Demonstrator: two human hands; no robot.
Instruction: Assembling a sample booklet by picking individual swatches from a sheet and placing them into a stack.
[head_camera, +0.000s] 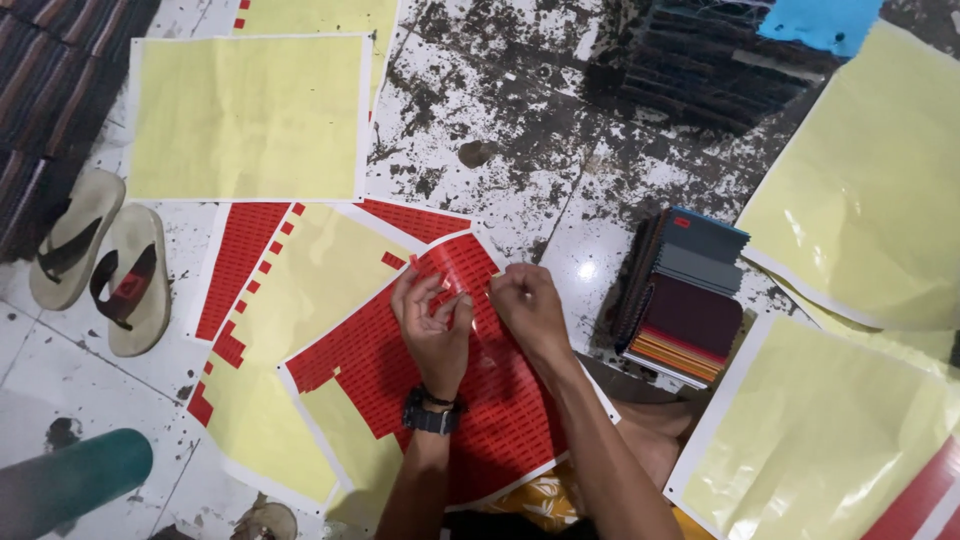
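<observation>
Red stickers cover the sheet (470, 390) that lies on the person's lap and the floor (520, 150), its long axis running from lower left to upper right, toward the top corner near the hands. Part of its yellow backing shows bare at the lower left, where stickers are gone.

The left hand (435, 325) rests on the sheet with its fingers (420, 290) curled and partly apart, a black watch (432, 415) on the wrist. The right hand (528, 305) sits just beside it, fingertips pinched together close to the left thumb; what they pinch is too small to tell, perhaps 1 sticker. Both hands meet over the sheet's upper end, so the stickers lie directly under and below the fingers, about equally near to each hand.

A second, half-stripped sheet (300, 300) lies under it to the left. Bare yellow sheets (245, 115) lie around. A swatch book (685, 300) sits to the right, 2 sandals (100, 260) well to the left.
</observation>
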